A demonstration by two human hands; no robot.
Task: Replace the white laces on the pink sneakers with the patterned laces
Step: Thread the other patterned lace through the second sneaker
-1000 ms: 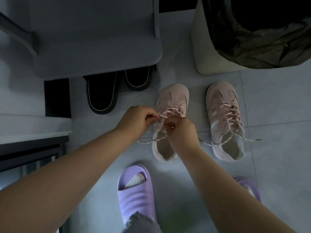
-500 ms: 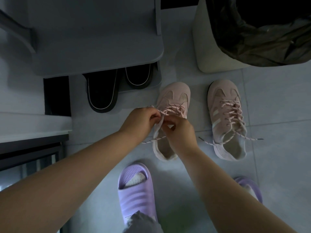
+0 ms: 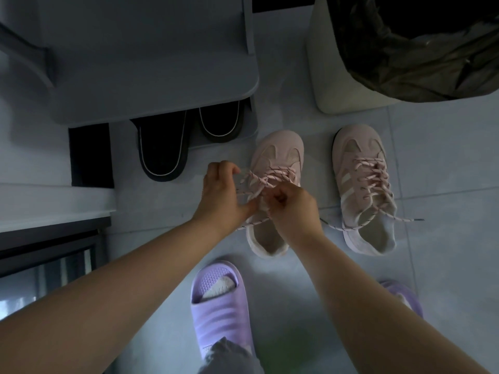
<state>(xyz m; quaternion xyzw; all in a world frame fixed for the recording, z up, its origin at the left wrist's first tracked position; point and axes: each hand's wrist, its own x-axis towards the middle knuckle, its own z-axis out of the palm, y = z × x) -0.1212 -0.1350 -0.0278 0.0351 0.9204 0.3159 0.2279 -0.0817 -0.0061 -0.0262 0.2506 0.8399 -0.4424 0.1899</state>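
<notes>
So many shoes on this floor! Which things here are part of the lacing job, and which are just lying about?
Part of the job:
- left sneaker, being laced
- patterned lace
- left hand, right hand
- right sneaker, already laced, ends loose

Just lying about:
- black slippers
- bin
- purple slides, on the person's feet

We're in a home entryway, prob. by the door: grey tiled floor (image 3: 445, 163), black slippers (image 3: 162, 149) tucked under a low shoe cabinet (image 3: 151, 63), lined bin (image 3: 405, 49), purple slides (image 3: 218, 306) on feet.

no readable text anywhere.
</notes>
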